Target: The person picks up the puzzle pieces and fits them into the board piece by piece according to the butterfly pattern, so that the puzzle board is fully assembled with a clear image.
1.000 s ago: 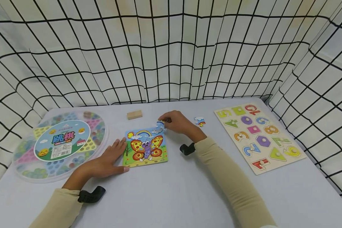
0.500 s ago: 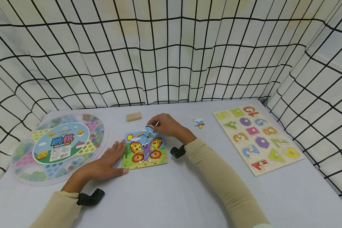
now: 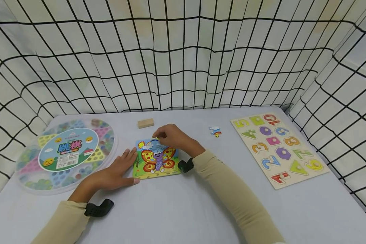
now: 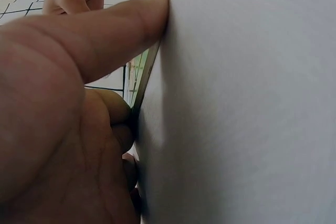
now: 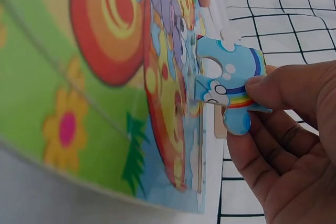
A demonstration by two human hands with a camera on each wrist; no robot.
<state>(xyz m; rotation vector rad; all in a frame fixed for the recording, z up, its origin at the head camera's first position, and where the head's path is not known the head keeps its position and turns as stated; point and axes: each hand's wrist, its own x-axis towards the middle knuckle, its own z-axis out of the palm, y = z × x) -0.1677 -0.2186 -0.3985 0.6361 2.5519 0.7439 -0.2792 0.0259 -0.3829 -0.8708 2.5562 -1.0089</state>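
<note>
A butterfly jigsaw puzzle (image 3: pixel 158 172) lies on the white table in the head view. Along its left edge rests my left hand (image 3: pixel 114 173), fingers extended and thumb at the near left corner; the left wrist view shows the thumb (image 4: pixel 131 22) against the board's edge. My right hand (image 3: pixel 175 138) is over the puzzle's far side. Between its thumb and fingers it pinches a light blue puzzle piece (image 5: pixel 236 66) with a rainbow stripe, standing on end at the board's surface. Whether the piece touches the board, I cannot tell.
One loose puzzle piece (image 3: pixel 215 131) lies right of the puzzle. Behind it sits a small wooden block (image 3: pixel 145 123). A round Chinese checkers case (image 3: pixel 68 149) is at the left, a number and shape board (image 3: pixel 277 166) at the right. Black netting (image 3: pixel 183 71) surrounds the table.
My right hand has carried the pinched piece leftward, from the puzzle's far right corner to the middle of its far side. My left hand has stayed at the left edge.
</note>
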